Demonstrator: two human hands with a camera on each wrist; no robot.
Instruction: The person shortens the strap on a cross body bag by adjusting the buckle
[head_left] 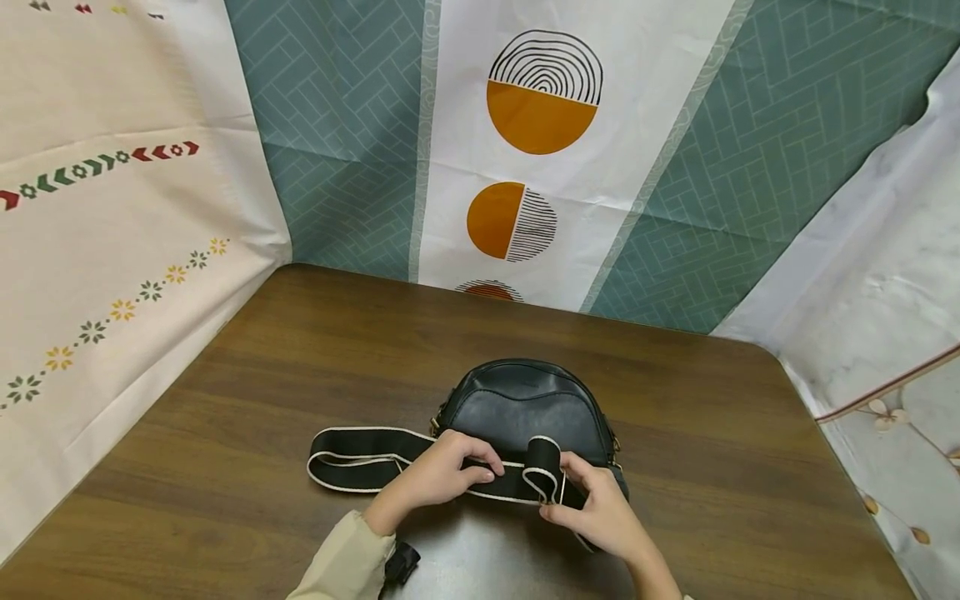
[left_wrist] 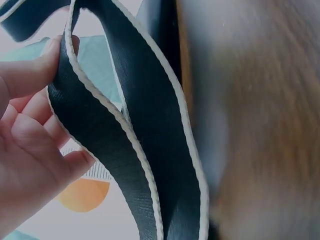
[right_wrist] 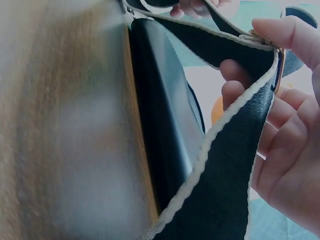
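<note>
A black half-moon shoulder bag point(head_left: 525, 412) stands on the wooden table, in front of me. Its wide black strap with white edging point(head_left: 352, 477) runs along the bag's near side and folds into a long loop at the left. My left hand point(head_left: 452, 473) pinches the strap between thumb and fingers, seen in the left wrist view. At the right, my right hand point(head_left: 596, 508) holds the strap at a gold-coloured metal slider point(right_wrist: 280, 70), thumb on one side and fingers on the other. A short strap loop point(head_left: 543, 456) stands up beside this hand.
The brown wooden table point(head_left: 360, 333) stretches around the bag. Patterned cloths hang behind it and on both sides, including a green and white one point(head_left: 345, 150). A black device point(head_left: 402, 563) sits at the left wrist.
</note>
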